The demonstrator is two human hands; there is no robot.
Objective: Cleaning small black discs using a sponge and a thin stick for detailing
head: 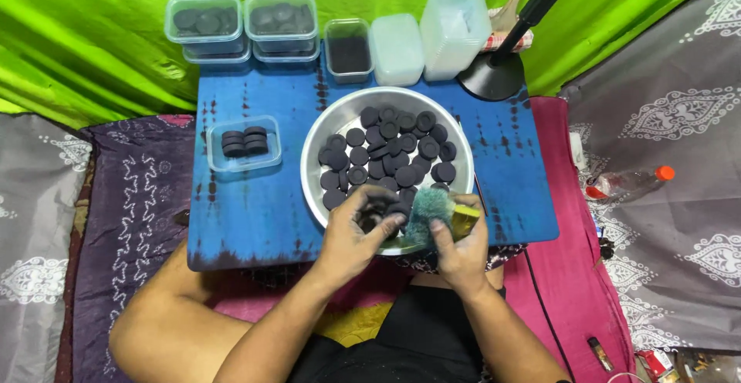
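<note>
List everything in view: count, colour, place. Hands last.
metal bowl: one, silver, centre of the table
black discs: dozens, in the bowl
blue table: one, blue tie-dye top
small open tub: one, clear, left of the bowl, a few black discs inside
lidded tubs: stacked pairs, clear, back left, discs inside
tub of dark powder: one, clear, back centre
empty containers: two, frosted white, back right
stand base: one, black, back right corner
plastic bottle: one, clear with orange cap, on the cloth at right
scouring sponge: one, green and yellow, in the right hand
left hand: holds discs at the bowl's near rim
right hand: grips the sponge
</note>
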